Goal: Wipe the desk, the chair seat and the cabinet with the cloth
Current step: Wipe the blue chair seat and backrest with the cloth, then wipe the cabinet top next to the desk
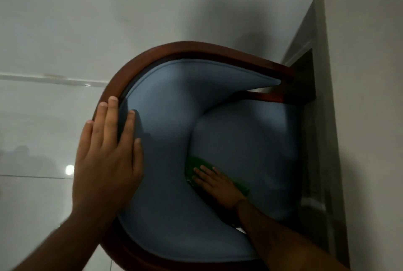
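Observation:
I look straight down on a chair with a curved dark wooden frame (174,48) and blue upholstery. Its blue seat (250,139) lies to the right of the padded backrest (170,100). My right hand (216,185) presses flat on a green cloth (196,165) at the seat's left edge, where seat meets backrest. Most of the cloth is hidden under the palm. My left hand (106,157) rests with spread fingers on the top of the backrest and its wooden rim. The desk (359,96) stands at the right, and the chair's front sits tucked against it.
Glossy white floor tiles (43,118) fill the left and top, with a light glare at the left. The desk's dark recess (305,78) opens just beyond the chair's arm. The desk side runs down the right edge.

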